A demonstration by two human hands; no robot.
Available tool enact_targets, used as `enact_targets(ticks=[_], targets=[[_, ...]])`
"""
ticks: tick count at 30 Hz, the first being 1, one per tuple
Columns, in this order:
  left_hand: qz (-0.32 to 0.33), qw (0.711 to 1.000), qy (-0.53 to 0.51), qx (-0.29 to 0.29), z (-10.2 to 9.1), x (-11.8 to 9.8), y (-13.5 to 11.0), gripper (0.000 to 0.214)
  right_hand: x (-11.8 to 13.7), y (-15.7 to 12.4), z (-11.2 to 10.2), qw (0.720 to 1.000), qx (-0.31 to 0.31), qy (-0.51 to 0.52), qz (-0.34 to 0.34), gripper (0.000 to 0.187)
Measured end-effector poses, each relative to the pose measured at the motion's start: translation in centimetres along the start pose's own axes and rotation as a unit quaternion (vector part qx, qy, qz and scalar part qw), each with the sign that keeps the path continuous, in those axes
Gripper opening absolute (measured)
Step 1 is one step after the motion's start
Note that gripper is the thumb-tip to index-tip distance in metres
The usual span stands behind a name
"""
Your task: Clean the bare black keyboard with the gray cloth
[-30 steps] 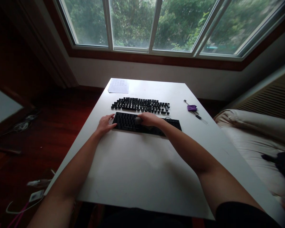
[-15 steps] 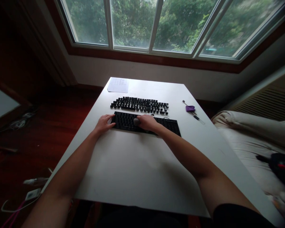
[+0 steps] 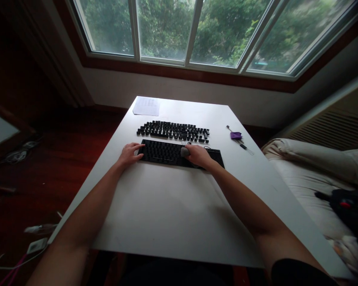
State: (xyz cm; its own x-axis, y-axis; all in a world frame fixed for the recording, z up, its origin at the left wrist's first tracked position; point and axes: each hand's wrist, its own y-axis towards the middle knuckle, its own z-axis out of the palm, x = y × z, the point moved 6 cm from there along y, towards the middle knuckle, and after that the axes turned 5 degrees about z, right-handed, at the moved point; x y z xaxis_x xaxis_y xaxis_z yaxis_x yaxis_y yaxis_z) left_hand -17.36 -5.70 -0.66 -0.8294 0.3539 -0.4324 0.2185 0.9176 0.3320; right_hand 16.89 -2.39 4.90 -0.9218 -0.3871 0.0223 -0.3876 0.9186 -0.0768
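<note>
The right hand (image 3: 199, 155) grips a grey thing (image 3: 184, 151) too indistinct to identify, hiding part of the keyboard (image 3: 161, 151) on the worktop (image 3: 170, 210). The left hand (image 3: 129, 154), loosely splayed, touches the keyboard's left end.

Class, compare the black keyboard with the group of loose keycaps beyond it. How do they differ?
The keyboard is one joined slab; the loose keycaps are many separate pieces.
The keyboard lies nearer the person; the loose keycaps lie nearer the window.
The left hand and right hand are at the keyboard; neither is on the loose keycaps.
Both are dark and lie on the white table.
</note>
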Motion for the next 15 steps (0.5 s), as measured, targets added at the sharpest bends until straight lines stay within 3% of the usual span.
enact_targets(ticks=[3,5,11,15], targets=[[0.006,1.0,-0.001,-0.002,0.0,-0.1,-0.1,0.051,0.6,0.1,0.1,1.0,0.01,0.01,-0.014,0.026],[0.011,1.0,-0.005,-0.005,0.0,-0.2,-0.1,0.051,-0.7,0.1,0.2,0.999,0.03,0.012,-0.009,0.025],[0.006,1.0,-0.003,0.001,0.1,-0.3,0.0,0.051,-8.1,-0.8,0.4,0.996,0.065,0.058,-0.017,0.024],[0.003,1.0,0.003,0.001,0.1,-0.4,0.1,0.05,-13.1,-2.1,0.9,0.994,0.085,0.062,0.034,0.025]])
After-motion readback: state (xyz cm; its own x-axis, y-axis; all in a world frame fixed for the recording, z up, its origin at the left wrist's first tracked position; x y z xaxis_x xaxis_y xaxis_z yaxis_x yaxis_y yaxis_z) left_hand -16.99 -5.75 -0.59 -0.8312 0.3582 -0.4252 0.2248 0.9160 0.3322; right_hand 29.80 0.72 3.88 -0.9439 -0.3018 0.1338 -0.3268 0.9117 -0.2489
